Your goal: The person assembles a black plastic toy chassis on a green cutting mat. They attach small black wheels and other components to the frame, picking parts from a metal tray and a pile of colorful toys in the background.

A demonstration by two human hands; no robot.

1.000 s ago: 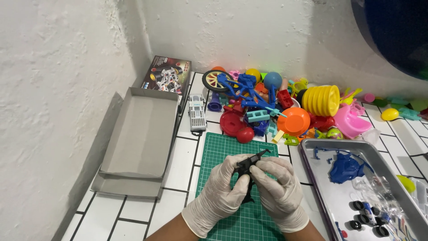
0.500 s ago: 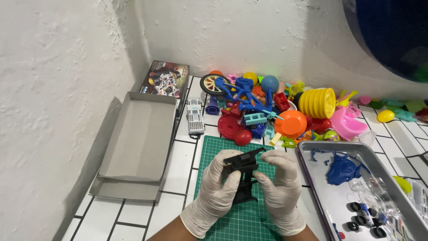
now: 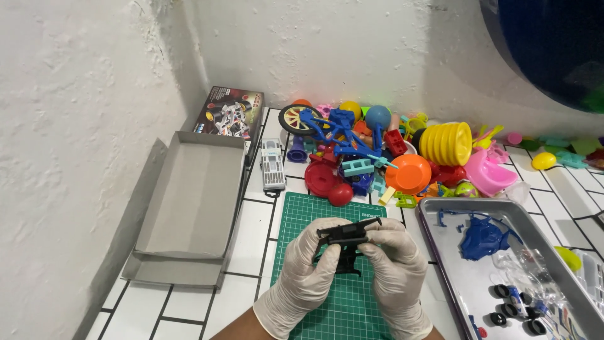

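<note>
Black plastic toy part [image 3: 348,233] sits pinched between my gloved left hand [image 3: 309,267] and right hand [image 3: 391,264] — fingers curled closed on it — above the green cutting mat [image 3: 340,315].

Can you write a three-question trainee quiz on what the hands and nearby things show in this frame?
1. True or false: both gloved hands grip the black plastic part above the green cutting mat.
2. What lies in the metal tray? A) a blue toy body and small black wheels B) an orange bowl C) a grey remote
3. Which side of the mat is the open cardboard box on?

Key
1. True: the left hand and the right hand both hold it.
2. A: blue toy body, black wheels.
3. The left side.
</note>
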